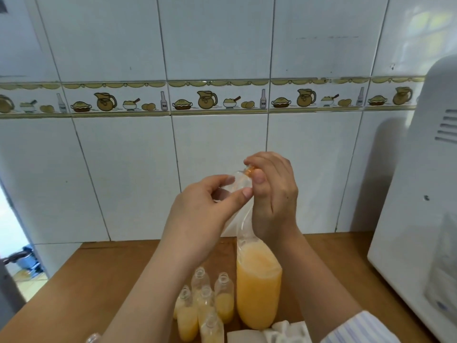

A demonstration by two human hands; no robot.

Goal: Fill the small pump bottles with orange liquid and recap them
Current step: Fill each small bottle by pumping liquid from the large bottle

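Soft, even daylight fills the view, brightest at the left edge where an opening [11, 233] is blown out to near white. The glossy wall tiles [222, 40] carry a pale window reflection at upper right. A white appliance [418, 194] throws a soft grey shadow onto the wall beside it. The wide lens bows the tile joints outward toward the edges. Focus is mildly soft throughout, and the bottom edge smears.

Bare forearms; the right arm wears a white sleeve [358, 328] with thin blue stripes.
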